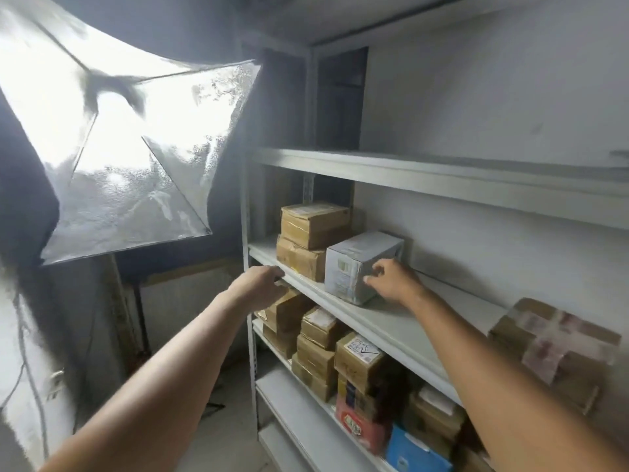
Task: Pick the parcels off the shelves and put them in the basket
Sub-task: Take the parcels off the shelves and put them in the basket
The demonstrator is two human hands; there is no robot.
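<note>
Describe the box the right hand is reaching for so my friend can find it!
Find the grey shelf rack and its middle shelf. Near the left end, right of two stacked brown boxes, stands the white box, the right hand at its side. It is the only white parcel there; its neighbours are brown cardboard.

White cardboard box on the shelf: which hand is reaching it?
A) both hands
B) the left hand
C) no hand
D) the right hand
D: the right hand has its fingers against the side of the white cardboard box, while the left hand is at the front edge of the white metal shelf, apart from the box.
</note>
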